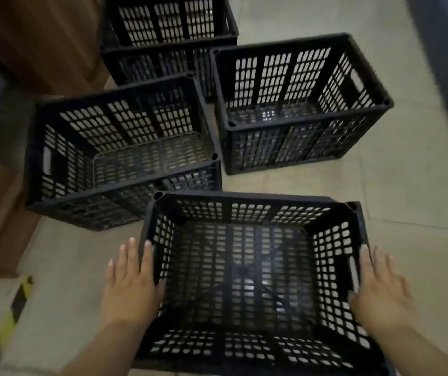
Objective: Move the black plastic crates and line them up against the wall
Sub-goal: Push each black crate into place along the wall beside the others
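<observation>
A pale tiled floor was seen from above, filling most of the frame, with brown wooden panelling at the upper left and a dark surface down the right edge. Four black slatted plastic crates, all empty, were spread over the floor. The nearest crate was shown at the lower centre, its open top facing the camera. A second crate was placed at the middle left, close beside the panelling, its near right corner just beside the nearest crate's far left corner. A third crate was set at the upper right of centre, angled slightly, with a handle slot visible in its right wall. A fourth crate was seen at the top centre, partly cut off by the frame edge and partly hidden behind the second and third. A strip of yellow and black tape was visible at the lower left. The left hand was laid flat against the outside of the nearest crate's left wall, fingers straight and slightly spread, not curled around anything. The right hand was held likewise at the right wall, fingers extended and apart; firm contact could not be told because of blur.
</observation>
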Demonstrator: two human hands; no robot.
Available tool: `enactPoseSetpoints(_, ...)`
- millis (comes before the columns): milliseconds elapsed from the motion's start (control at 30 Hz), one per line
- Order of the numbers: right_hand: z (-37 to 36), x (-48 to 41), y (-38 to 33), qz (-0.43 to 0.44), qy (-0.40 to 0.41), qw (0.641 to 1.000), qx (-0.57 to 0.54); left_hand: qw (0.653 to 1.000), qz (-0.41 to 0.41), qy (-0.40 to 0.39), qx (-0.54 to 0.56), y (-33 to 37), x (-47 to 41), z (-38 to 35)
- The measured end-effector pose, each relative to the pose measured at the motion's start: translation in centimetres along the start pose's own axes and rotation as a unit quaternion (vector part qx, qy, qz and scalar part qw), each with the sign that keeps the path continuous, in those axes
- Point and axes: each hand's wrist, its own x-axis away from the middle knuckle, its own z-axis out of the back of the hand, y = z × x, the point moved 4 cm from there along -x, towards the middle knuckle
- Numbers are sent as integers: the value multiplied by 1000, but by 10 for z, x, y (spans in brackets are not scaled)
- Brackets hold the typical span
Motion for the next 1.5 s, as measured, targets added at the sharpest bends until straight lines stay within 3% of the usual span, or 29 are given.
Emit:
enactPoseSetpoints(100, -34, -31, 7, -11, 38, 998, 40, 999, -1, 11, -36, -5, -30, -35)
enactPoseSetpoints(300, -72, -56, 14, 46, 172, 980, 91, 983, -81, 147, -79, -21, -62, -71)
enactPoseSetpoints(500, -66, -54, 12, 124, 236, 959, 101, 972, -154, 125, -123, -24, -61, -70)
enactPoseSetpoints(767, -20, -7, -35, 239, 242, 932, 129, 983, -126, 107, -84, -103, 16, -41)
enactPoseSetpoints(933, 17, 57, -115, 371, 324, 859, 138, 992, -81, 79, -61, -189, 108, -14)
enactPoseSetpoints(1033, 37, 108, -171, 443, 335, 823, 120, 992, 6, 115, -61, -248, 179, 10)
enactPoseSetpoints(1233, 48, 232, -305, 580, 303, 741, 147, 974, 150, 157, -61, -367, 333, 24)
enactPoseSetpoints(1333, 40, 299, -368, 625, 283, 708, 169, 964, 219, 136, -68, -419, 405, 19)
enactPoseSetpoints(1400, 28, 344, -408, 671, 296, 663, 151, 957, 253, 132, -58, -453, 452, 7)
enactPoseSetpoints(1500, 0, 419, -468, 729, 297, 597, 152, 926, 290, 221, -97, -505, 516, -11)
